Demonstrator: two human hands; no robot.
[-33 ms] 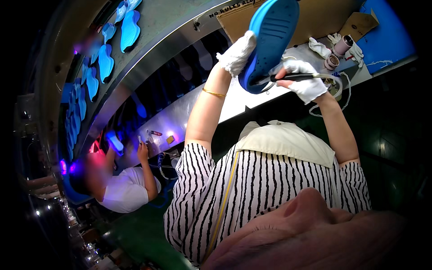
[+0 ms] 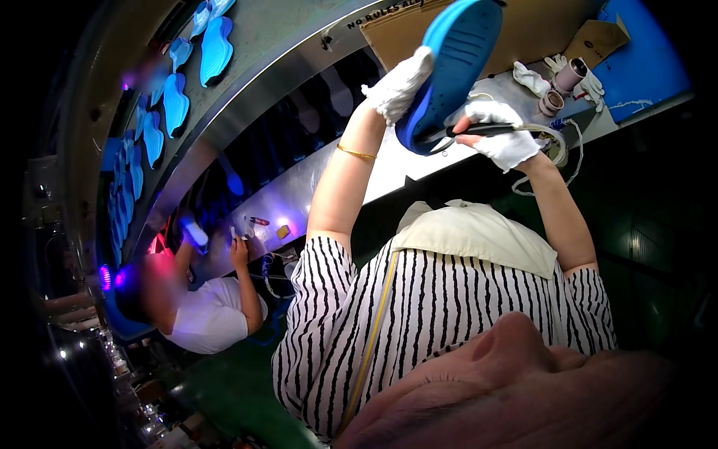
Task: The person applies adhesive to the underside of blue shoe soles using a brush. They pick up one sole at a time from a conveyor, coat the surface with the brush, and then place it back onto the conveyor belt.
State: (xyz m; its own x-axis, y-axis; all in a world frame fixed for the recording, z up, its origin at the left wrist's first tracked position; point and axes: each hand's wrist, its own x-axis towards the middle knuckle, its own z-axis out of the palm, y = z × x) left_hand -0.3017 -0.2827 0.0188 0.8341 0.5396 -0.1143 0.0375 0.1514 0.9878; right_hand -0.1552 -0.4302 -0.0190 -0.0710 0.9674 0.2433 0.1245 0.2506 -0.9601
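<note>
My left hand [image 2: 402, 87], in a white glove, grips the edge of a blue shoe sole [image 2: 458, 67] and holds it up, tilted, above the white bench. The sole has grooves across its upper part and small dots below. My right hand [image 2: 501, 136] wears a white glove with bare fingertips. Its fingers are closed round a black pen-like tool [image 2: 485, 130] with a pale tube or cable trailing from its back end. The tool's thin tip is at the sole's lower end; whether it touches cannot be told.
Several blue soles [image 2: 176, 105] lie on a grey, curved-looking conveyor [image 2: 258, 37] at left. A co-worker in a white shirt [image 2: 213, 314] handles another sole [image 2: 196, 233]. At right are thread spools [image 2: 551, 103], white gloves [image 2: 531, 78] and a cardboard box [image 2: 516, 34].
The sole and my left hand have shifted slightly right. My right hand with the tool has moved slightly left. The co-worker's sole has turned a little.
</note>
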